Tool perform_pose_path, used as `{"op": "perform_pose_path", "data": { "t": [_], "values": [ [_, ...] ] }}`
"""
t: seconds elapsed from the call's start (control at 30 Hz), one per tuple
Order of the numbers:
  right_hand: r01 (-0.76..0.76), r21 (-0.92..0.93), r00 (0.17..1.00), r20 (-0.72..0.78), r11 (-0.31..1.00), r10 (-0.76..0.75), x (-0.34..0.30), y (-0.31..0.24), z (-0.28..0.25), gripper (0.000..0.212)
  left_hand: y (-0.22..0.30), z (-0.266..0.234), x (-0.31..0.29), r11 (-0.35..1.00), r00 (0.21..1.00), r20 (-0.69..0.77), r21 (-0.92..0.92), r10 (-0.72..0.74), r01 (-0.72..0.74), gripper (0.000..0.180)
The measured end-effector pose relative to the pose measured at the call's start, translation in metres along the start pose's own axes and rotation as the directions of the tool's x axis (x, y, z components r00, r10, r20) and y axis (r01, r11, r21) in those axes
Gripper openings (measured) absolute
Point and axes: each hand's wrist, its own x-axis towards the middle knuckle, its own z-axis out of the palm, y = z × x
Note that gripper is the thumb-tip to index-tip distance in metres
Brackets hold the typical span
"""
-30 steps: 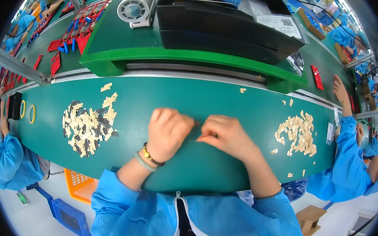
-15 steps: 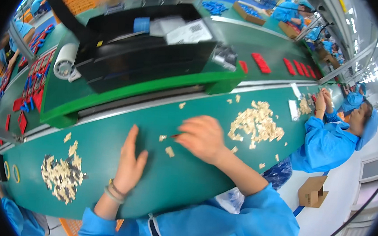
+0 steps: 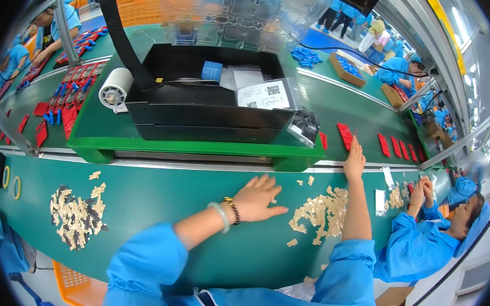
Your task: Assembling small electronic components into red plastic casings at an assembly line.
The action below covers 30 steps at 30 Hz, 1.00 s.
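Observation:
My left hand point(image 3: 260, 199) is open, fingers spread, palm down over the green worktop point(image 3: 165, 244). Small pale pieces lie by its fingers. Stretched far forward, my right hand point(image 3: 355, 162) reaches over the conveyor's near rail. Its fingers are extended, the tips at the edge of a flat red part point(image 3: 344, 136) on the green conveyor point(image 3: 367, 105); whether they touch it I cannot make out. Below the right wrist, a heap of small cream-coloured flat pieces point(image 3: 320, 215) is partly covered by the forearm. Another heap of pale and dark pieces point(image 3: 76, 215) lies at the left.
A black box point(image 3: 208, 116) with packets stands on a green-edged platform point(image 3: 194, 148) ahead. More red parts point(image 3: 396, 146) lie along the conveyor. At the right a co-worker in blue point(image 3: 421, 239) handles small pieces. Yellow rings point(image 3: 17, 187) lie far left; an orange crate point(image 3: 76, 286) stands below.
My right hand has moved forward and right from the worktop to the red part on the conveyor. My left hand has shifted right and flattened out. The view has tilted upward.

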Motion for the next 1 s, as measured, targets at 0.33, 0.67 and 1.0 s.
{"op": "perform_pose_path", "data": {
  "t": [0.33,0.67,1.0],
  "values": [
    [0.121,0.205,0.977,-0.197,0.971,-0.080,-0.068,-0.041,-0.086,0.078,-0.037,-0.002,0.012,0.955,0.963,-0.247,0.294,0.112,-0.035,0.062],
    [0.568,0.405,0.806,-0.449,0.716,-0.386,-0.183,-0.175,-0.196,0.064,0.016,0.039,-0.019,0.959,0.889,-0.387,-0.044,0.244,-0.282,0.051],
    [0.685,0.724,0.447,-0.329,0.082,-0.832,-0.260,-0.304,-0.184,0.028,-0.045,-0.009,-0.230,0.950,0.902,-0.422,0.309,0.089,0.051,0.052]
  ]
}}
